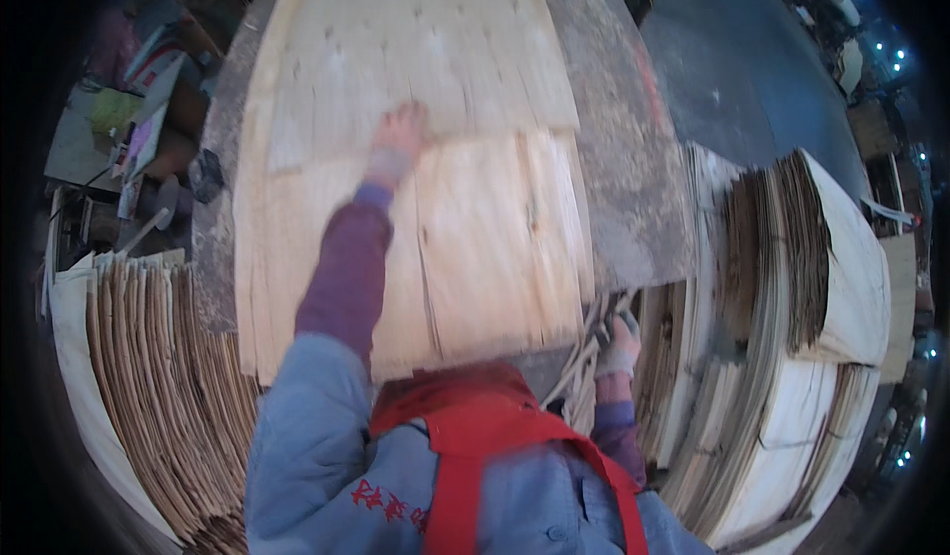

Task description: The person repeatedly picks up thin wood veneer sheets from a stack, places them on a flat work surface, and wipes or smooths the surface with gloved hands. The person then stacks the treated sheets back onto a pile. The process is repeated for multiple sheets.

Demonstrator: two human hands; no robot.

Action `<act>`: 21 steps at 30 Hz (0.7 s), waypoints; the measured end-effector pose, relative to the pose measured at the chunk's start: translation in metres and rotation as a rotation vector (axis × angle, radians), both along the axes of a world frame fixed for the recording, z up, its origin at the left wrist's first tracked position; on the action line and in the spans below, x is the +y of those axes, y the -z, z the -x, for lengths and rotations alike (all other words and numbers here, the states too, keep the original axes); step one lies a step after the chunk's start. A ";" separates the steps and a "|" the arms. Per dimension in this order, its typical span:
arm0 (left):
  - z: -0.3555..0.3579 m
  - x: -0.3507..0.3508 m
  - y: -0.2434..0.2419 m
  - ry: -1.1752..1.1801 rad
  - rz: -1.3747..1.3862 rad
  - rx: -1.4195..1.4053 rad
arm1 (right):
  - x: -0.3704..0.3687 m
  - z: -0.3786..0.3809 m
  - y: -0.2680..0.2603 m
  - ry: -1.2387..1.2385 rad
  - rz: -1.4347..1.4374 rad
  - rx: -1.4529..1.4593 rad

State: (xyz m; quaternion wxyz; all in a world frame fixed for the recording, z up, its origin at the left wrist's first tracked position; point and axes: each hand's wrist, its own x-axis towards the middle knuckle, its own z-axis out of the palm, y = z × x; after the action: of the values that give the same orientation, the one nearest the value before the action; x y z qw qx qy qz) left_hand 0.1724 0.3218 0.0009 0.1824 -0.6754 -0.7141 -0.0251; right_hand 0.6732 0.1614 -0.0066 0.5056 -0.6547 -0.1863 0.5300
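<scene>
My left hand, blurred by motion, is over the near edge of a pale wood veneer sheet. Whether its fingers grip that edge is unclear. Beneath lies another veneer sheet, yellower, with long dark splits and a knot. Both belong to a layered pile on a worn, stained tabletop. Low at the right, beside the pile's near corner, my right hand is curled. Something dark shows at its fingers, too small to identify. Loose thin veneer strips hang next to it.
Upright stacks of veneer stand at the left and right, close to my body. A tied veneer bundle rests atop the right stacks. Beyond is a dark flat surface. A dark lump sits at the table's left edge.
</scene>
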 end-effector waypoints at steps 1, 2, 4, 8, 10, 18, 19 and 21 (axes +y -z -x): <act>-0.006 0.022 -0.010 -0.127 0.097 -0.064 | -0.005 0.000 -0.002 0.026 -0.005 -0.059; -0.017 0.040 -0.025 -0.271 0.083 -0.061 | -0.010 -0.005 0.007 0.032 -0.004 -0.066; -0.040 0.059 -0.047 -0.405 0.027 -0.159 | -0.018 -0.009 0.010 0.024 0.040 -0.026; -0.099 0.034 -0.061 -0.203 -0.033 -0.396 | -0.030 0.001 -0.005 -0.022 0.127 0.060; -0.111 -0.016 -0.037 -0.076 -0.092 -0.391 | -0.038 0.000 -0.010 -0.139 0.112 0.000; -0.174 -0.243 -0.014 0.099 -0.112 -0.616 | -0.061 0.003 0.007 -0.389 -0.109 -0.365; -0.180 -0.265 -0.015 0.076 -0.103 -0.608 | -0.062 0.008 0.004 -0.416 -0.138 -0.455; -0.183 -0.303 -0.016 0.069 0.018 -0.612 | -0.065 0.019 -0.017 -0.430 -0.135 -0.516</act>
State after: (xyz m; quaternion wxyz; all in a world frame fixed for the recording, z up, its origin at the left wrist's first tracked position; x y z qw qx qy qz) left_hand 0.3549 0.0183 0.0171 -0.0481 -0.6620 -0.7126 -0.2271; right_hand 0.6537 0.0964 0.0106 0.3609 -0.6780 -0.4766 0.4277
